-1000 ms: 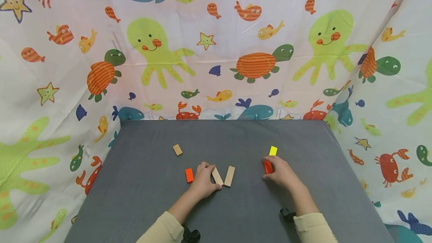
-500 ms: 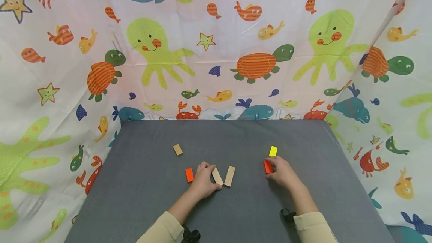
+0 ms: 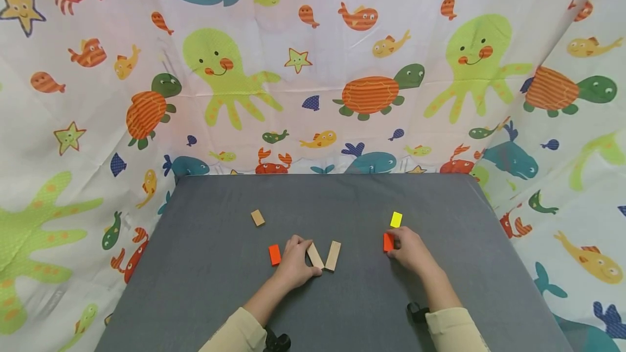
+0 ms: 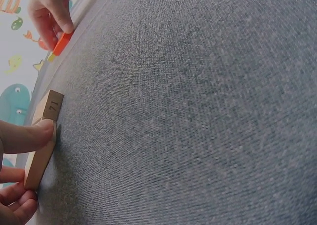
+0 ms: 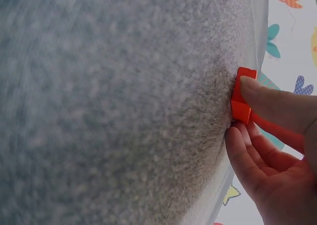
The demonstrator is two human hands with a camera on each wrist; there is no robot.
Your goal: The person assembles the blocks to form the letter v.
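In the head view my left hand (image 3: 293,264) pinches a plain wooden block (image 3: 315,256) between thumb and fingers. Its lower end meets a second wooden block (image 3: 333,256), so the two form a V on the table. The left wrist view shows that second block (image 4: 51,104) with a number printed on its end. My right hand (image 3: 412,251) grips a red-orange block (image 3: 388,242) at the right of the table. Seen from the right wrist, the thumb presses on that block (image 5: 241,108) and the fingers lie below it. Just beyond it lies a yellow block (image 3: 396,219).
Left of my left hand lies another orange block (image 3: 275,255). A small wooden block (image 3: 257,217) sits farther back. The grey cloth-covered table (image 3: 210,287) ends at a sea-animal curtain (image 3: 303,113) behind and at the sides.
My right hand has turned the red-orange block slightly, so it stands straighter and shows more of its top. The left hand and the other blocks have stayed in place.
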